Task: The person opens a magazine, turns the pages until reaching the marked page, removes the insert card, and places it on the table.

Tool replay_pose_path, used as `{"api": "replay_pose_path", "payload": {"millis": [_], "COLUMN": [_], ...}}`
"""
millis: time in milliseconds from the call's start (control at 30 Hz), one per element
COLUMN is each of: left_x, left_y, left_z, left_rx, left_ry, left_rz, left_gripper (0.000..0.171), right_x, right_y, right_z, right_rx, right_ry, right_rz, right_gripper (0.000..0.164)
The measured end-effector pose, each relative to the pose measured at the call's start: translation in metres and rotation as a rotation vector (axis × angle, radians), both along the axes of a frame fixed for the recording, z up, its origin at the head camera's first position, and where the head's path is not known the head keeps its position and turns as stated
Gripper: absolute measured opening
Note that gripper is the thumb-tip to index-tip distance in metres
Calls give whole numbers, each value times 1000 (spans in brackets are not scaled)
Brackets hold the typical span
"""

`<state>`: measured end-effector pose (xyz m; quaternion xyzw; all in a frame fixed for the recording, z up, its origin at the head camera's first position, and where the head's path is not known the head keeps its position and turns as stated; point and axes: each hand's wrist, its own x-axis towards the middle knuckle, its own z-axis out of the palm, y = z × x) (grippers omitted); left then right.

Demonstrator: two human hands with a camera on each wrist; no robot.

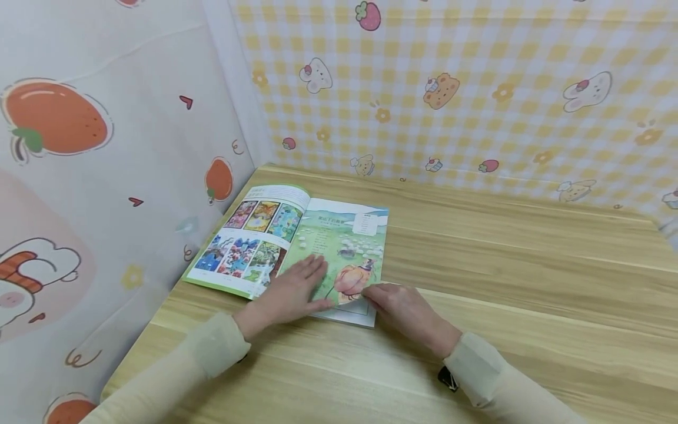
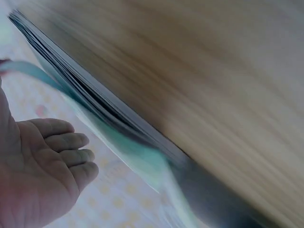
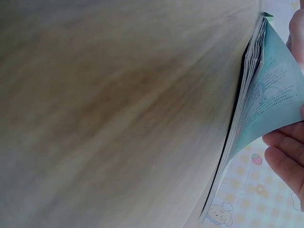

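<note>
A picture book (image 1: 254,250) lies spread on the table, its left page showing rows of small colourful pictures. On the right a green illustrated page (image 1: 318,235) has its lower corner raised, baring a whiter page (image 1: 355,315) beneath. My right hand (image 1: 405,306) pinches that raised corner; in the right wrist view the page (image 3: 278,92) bends up toward the fingers (image 3: 287,156). My left hand (image 1: 296,285) is spread over the lower inner part of the green page, near the fold. The left wrist view shows its palm (image 2: 40,173) and straight fingers beside the book's edge (image 2: 95,92).
The wooden table (image 1: 508,259) extends right of the book. A white patterned cloth (image 1: 127,176) hangs along the left side and a yellow checked cloth (image 1: 455,47) behind. A small black device (image 1: 447,378) sits under the right wrist.
</note>
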<state>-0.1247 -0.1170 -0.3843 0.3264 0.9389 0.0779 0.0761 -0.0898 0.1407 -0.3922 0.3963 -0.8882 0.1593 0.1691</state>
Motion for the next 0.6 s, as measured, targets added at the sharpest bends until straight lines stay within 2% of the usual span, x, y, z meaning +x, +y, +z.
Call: {"api": "replay_pose_path", "payload": {"millis": [133, 200, 400, 600], "left_x": [7, 10, 12, 9], "left_y": [15, 20, 28, 28], "left_z": [1, 0, -4, -5], "left_rx": [59, 86, 126, 159], "left_ry": [-71, -71, 38, 131], "left_rz": [-56, -75, -123, -106], "left_gripper": [81, 76, 54, 48], "right_x": [0, 0, 1, 2], "right_y": [-1, -1, -1, 4], "right_z": [0, 0, 0, 0], "right_rx": [12, 13, -29, -136], "right_ry": [2, 1, 33, 55], "right_rz": [-14, -16, -22, -72], "right_gripper": [15, 16, 19, 34]}}
